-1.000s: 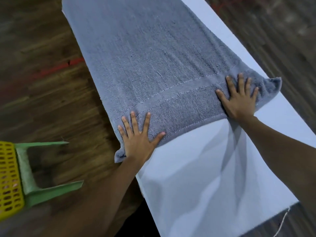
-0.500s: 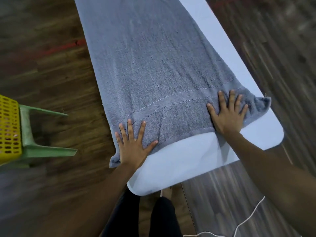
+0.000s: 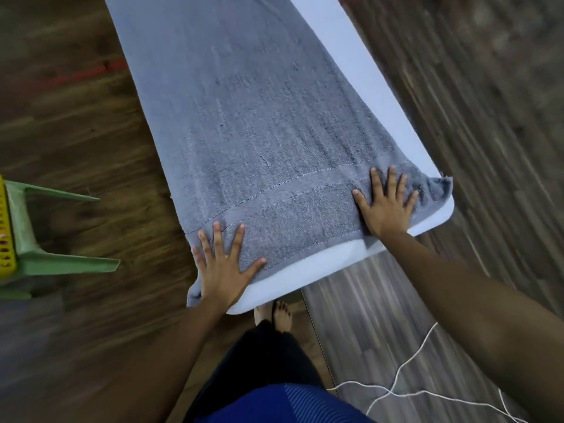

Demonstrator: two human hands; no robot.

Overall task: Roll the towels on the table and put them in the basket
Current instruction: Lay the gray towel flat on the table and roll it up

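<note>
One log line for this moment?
towel flat on table, unrolled | left hand pressing it | right hand pressing it | basket far left

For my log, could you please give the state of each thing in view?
towel: unrolled, flat on the table
left hand: flat, pressing the towel's near left corner
right hand: flat, pressing its near right corner
basket: mostly out of frame, contents hidden
</note>
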